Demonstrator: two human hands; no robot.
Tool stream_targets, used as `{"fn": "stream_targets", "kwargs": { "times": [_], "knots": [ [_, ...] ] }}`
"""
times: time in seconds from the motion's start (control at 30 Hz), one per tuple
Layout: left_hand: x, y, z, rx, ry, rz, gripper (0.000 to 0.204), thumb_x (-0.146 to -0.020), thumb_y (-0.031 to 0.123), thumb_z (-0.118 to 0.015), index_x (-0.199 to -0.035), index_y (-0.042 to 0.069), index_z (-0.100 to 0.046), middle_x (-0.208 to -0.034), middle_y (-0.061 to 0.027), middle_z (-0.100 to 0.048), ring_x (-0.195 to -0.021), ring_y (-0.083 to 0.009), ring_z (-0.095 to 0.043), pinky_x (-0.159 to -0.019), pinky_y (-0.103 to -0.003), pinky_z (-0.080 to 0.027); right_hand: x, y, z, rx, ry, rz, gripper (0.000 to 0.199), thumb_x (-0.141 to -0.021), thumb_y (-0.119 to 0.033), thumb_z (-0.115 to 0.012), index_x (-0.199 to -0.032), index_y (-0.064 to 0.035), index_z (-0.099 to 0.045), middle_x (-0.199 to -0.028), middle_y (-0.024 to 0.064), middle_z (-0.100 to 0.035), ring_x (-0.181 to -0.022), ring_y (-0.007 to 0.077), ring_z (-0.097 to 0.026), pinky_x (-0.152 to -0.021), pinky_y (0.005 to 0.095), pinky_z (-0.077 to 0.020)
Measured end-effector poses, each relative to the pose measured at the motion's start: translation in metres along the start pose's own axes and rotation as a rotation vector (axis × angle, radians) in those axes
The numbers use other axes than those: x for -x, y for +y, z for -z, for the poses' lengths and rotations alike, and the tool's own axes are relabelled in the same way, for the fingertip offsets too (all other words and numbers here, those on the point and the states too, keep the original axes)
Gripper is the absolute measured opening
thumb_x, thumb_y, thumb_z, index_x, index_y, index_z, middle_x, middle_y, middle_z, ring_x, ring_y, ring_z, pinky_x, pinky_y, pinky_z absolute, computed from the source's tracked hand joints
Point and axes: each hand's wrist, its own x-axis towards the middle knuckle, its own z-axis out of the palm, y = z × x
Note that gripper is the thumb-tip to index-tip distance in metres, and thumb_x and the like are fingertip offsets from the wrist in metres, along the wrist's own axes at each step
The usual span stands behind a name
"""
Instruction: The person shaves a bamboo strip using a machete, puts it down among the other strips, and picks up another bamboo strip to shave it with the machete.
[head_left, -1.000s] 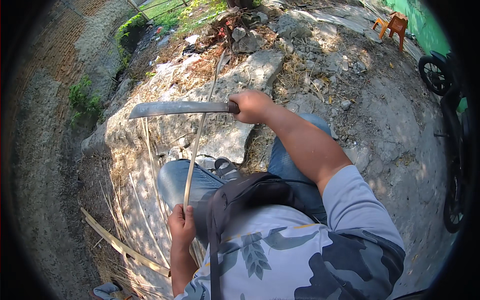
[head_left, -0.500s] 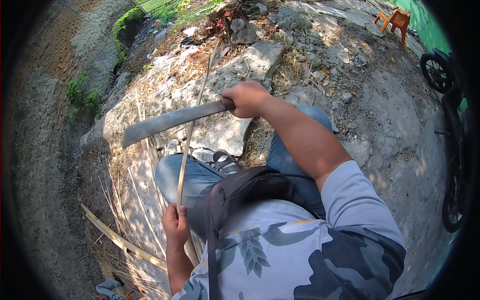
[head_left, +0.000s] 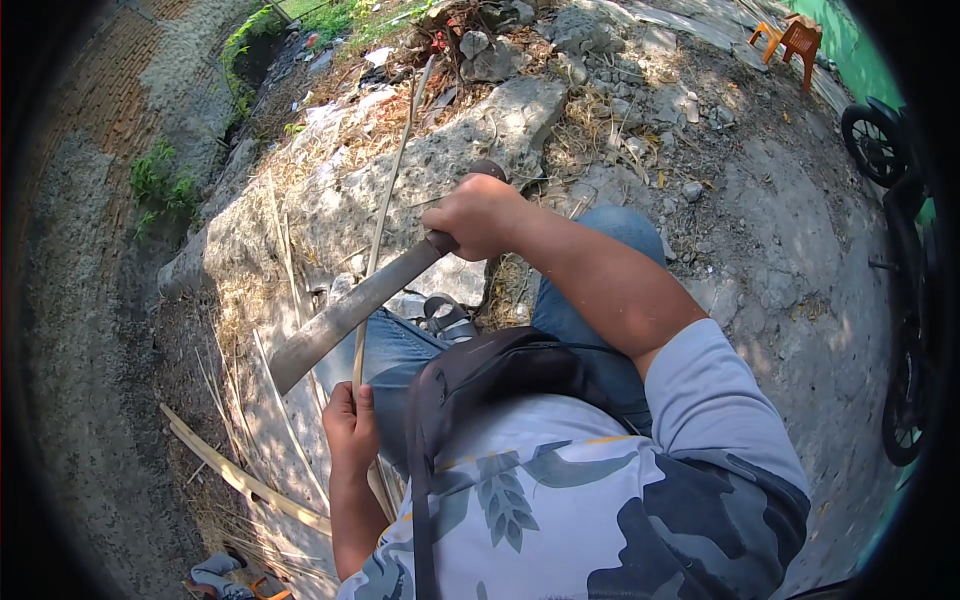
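My right hand is wrapped round the dark handle of a machete. Its broad grey blade slants down to the left and crosses a long, thin bamboo strip; whether the edge touches the strip I cannot tell. The strip's lower end is pinched in my left hand, thumb uppermost, beside my left knee. From there it runs up and away over the stone slab. Part of my left thigh lies hidden behind the blade.
More bamboo strips and a thicker split piece lie at lower left. A rough wall rises on the left. Rubble covers the ground ahead. An orange plastic chair and a motorcycle stand at right.
My right hand has come down and slightly left, tilting the machete so its tip points lower, nearer my left hand. The left hand and strip have risen a little.
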Motion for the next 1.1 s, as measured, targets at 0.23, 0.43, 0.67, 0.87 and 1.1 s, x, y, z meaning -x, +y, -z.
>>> {"fn": "stream_targets", "kwargs": {
  "times": [0.23,0.43,0.67,0.87,1.1],
  "knots": [
    [0.016,-0.02,0.013,0.087,0.013,-0.009,0.037,-0.106,0.034,-0.06,-0.091,0.0,-0.059,-0.07,0.0039,-0.05,-0.064,-0.0053,-0.041,-0.055,-0.025,-0.035,0.002,0.028,0.016,-0.122,0.071,-0.304,0.017,-0.078,-0.024,-0.071,-0.091,-0.0141,-0.068,-0.085,0.0123,-0.072,-0.083,0.0365,-0.071,-0.075,0.0485,-0.0553],
    [0.012,-0.016,0.01,0.074,0.02,-0.018,0.036,-0.107,0.033,-0.059,-0.091,0.001,-0.058,-0.07,0.0042,-0.05,-0.065,-0.0046,-0.041,-0.056,-0.025,-0.034,0.005,0.044,0.0,-0.209,0.217,-0.359,0.017,-0.081,-0.025,-0.071,-0.091,-0.0121,-0.068,-0.084,0.0142,-0.071,-0.083,0.0381,-0.07,-0.073,0.0493,-0.0548],
    [0.002,0.002,0.0,0.056,0.0,0.029,0.036,-0.106,0.034,-0.061,-0.093,0.0,-0.059,-0.071,0.0033,-0.051,-0.066,-0.0056,-0.041,-0.057,-0.025,-0.035,0.0,-0.003,-0.002,-0.026,-0.008,-0.042,0.017,-0.073,-0.021,-0.074,-0.086,-0.0153,-0.064,-0.078,0.0064,-0.069,-0.078,0.0314,-0.071,-0.072,0.0456,-0.0545],
    [0.011,-0.014,0.008,-0.046,-0.039,0.028,0.039,-0.105,0.036,-0.062,-0.093,-0.001,-0.059,-0.071,0.0009,-0.053,-0.067,-0.0073,-0.045,-0.059,-0.026,-0.039,-0.003,0.01,-0.003,-0.001,-0.061,0.007,0.017,-0.071,-0.021,-0.074,-0.085,-0.0164,-0.066,-0.077,0.0069,-0.069,-0.078,0.032,-0.07,-0.072,0.046,-0.0545],
    [0.013,-0.011,0.009,0.019,-0.018,0.001,0.04,-0.106,0.036,-0.06,-0.093,-0.001,-0.059,-0.07,0.0012,-0.052,-0.066,-0.0071,-0.044,-0.058,-0.026,-0.038,0.003,0.044,0.005,-0.276,0.167,-0.444,0.023,-0.083,-0.031,-0.072,-0.095,-0.0112,-0.068,-0.088,0.0166,-0.071,-0.09,0.0372,-0.07,-0.078,0.0481,-0.0555]
  ]
}}
